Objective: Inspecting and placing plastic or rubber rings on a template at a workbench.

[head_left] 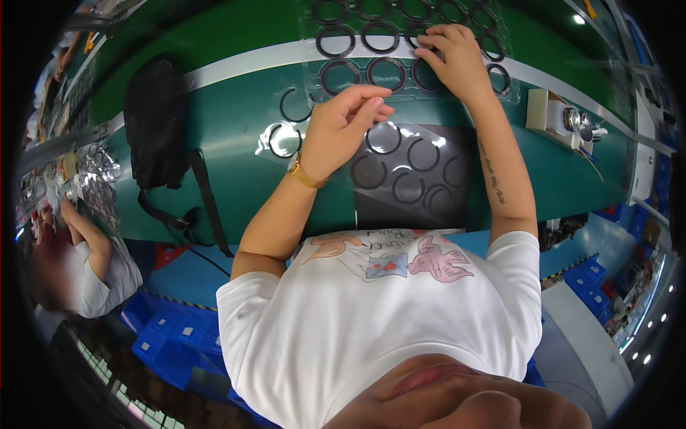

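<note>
My right hand [459,63] reaches over a clear plastic tray [401,98] with rows of round pockets holding black rings. Its thumb and fingertips close around the edge of one black ring [407,36] in the tray. In front of the tray's near edge is my left hand [341,127], thumb and fingers pinched together; anything between them is too small to make out. Loose thin black rings [281,106] lie left of this hand, one on a shiny clear film. To its right, several more thin rings [410,154] lie over a dark sheet [371,212].
A black bag [153,121] with a strap lies on the green table [229,114] at left. At right stands an open cardboard box [544,114] beside small round metal-rimmed parts [572,119]. Another person [107,275] sits at far left; blue bins [168,336] stand below.
</note>
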Demonstrator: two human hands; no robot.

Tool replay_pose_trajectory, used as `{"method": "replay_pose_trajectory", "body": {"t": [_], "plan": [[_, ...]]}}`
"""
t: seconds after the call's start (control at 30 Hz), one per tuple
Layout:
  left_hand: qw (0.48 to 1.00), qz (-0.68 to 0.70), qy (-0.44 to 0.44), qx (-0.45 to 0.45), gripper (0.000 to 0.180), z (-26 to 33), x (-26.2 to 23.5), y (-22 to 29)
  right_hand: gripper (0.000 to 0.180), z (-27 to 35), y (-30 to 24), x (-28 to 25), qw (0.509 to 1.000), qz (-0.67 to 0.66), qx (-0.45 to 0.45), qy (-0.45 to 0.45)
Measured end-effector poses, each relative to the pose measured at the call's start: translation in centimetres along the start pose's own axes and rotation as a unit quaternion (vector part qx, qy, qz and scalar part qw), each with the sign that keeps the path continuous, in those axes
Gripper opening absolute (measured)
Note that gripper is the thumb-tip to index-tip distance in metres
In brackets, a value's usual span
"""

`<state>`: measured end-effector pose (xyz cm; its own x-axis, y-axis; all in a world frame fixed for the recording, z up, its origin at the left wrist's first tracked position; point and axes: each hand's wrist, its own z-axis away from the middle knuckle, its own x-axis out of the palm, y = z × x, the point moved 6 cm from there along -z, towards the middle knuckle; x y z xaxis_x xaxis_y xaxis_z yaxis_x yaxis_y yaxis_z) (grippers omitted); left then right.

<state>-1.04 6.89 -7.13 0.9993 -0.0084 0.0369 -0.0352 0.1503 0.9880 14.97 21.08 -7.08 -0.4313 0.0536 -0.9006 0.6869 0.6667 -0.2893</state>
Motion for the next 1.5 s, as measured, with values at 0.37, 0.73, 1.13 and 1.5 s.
{"method": "replay_pose_trajectory", "body": {"t": [0.37, 0.73, 1.13, 1.5], "plan": [[0.999, 0.048, -0.023, -0.010, 0.029, -0.4, -0.2, -0.6, 0.018, -0.9, 1.9, 0.1, 0.978, -0.128, 0.147, -0.071], [0.982, 0.191, -0.012, 0.008, 0.033, 0.7, -1.2, 1.7, 0.030, 4.6, -10.6, -7.2, 0.960, -0.276, -0.027, 0.038], [0.969, 0.247, -0.026, 0.007, 0.028, 1.8, -0.6, 3.1, 0.028, 7.3, -8.3, -3.3, 0.654, -0.726, 0.214, -0.001], [0.966, 0.255, -0.041, 0.019, 0.028, 1.7, -0.6, 3.2, 0.030, 7.2, -8.5, -3.4, 0.627, -0.748, 0.216, -0.017]]}}
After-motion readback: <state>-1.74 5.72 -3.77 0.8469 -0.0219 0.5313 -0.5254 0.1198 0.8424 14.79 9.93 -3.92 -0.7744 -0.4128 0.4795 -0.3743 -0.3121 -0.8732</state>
